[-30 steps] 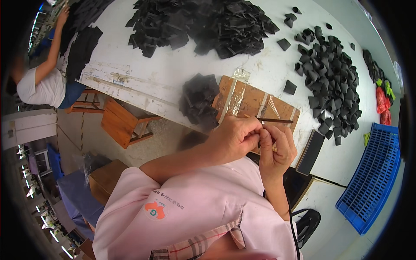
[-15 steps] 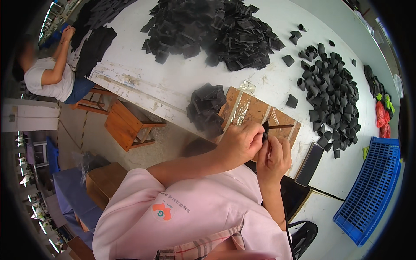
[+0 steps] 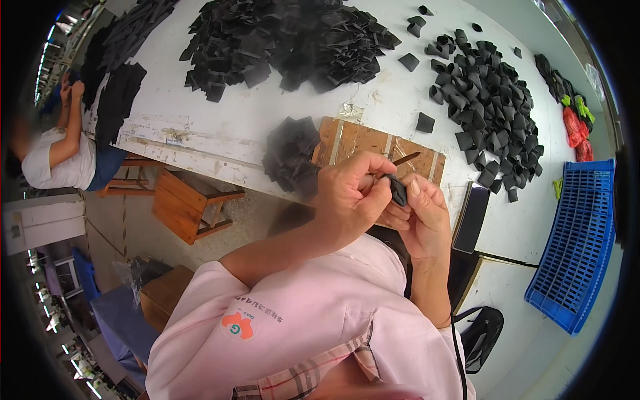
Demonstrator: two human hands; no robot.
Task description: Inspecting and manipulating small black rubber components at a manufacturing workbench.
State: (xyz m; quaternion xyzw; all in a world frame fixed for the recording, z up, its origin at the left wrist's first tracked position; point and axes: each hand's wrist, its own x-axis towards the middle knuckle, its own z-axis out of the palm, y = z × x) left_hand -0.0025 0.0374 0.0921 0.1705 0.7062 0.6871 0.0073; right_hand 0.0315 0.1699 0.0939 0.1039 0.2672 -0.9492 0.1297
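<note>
Both of my hands are closed on one small black fabric piece point(image 3: 399, 192), folded over on itself, above the near part of a worn wooden board point(image 3: 335, 137). My left hand point(image 3: 353, 193) pinches it from the left, with thumb and forefinger together. On the other side, my right hand point(image 3: 427, 210) grips its right edge between thumb and curled fingers. A brown pointed stick point(image 3: 407, 159) reaches out over the board just beyond my left hand; its near end is hidden. Left of the board lies a small heap of flat black pieces point(image 3: 290, 153).
Large heaps of flat black pieces point(image 3: 230, 50) cover the table's far side. A pile of curled black pieces point(image 3: 493, 107) lies right. Nearer are a dark oblong case point(image 3: 471, 218) and a blue plastic crate point(image 3: 573, 247). A co-worker point(image 3: 67, 153) sits far left, near a wooden stool point(image 3: 190, 203).
The black piece is turned and shows more of its folded face. My hands have come up and round it, the left fingers now bent over its top. The whole view has shifted.
</note>
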